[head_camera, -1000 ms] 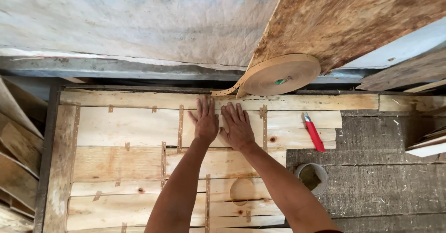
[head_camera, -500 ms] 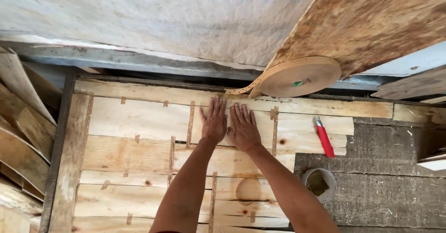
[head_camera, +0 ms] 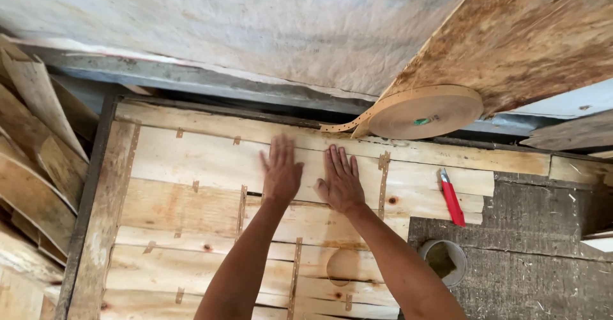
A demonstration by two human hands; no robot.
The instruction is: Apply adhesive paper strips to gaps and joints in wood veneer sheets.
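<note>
My left hand (head_camera: 281, 169) and my right hand (head_camera: 340, 179) lie flat, palms down and fingers spread, side by side on pale wood veneer sheets (head_camera: 191, 167) that are joined by strips of brown tape. Neither hand holds anything. A large roll of brown paper tape (head_camera: 426, 111) sits just beyond my right hand at the far edge of the sheets, with a loose end trailing to the left. A red utility knife (head_camera: 451, 198) lies on the veneer to the right of my right hand.
A small round container (head_camera: 443, 260) stands on the grey worktable (head_camera: 530, 269) at the right. Curved veneer scraps (head_camera: 32, 173) pile up on the left. A rough brown board (head_camera: 530, 33) leans overhead at the top right, beside a grey sheet (head_camera: 223, 20).
My two hands have drawn slightly apart and their fingers have spread on the veneer. The camera view has shifted, so everything sits lower and further right in the picture.
</note>
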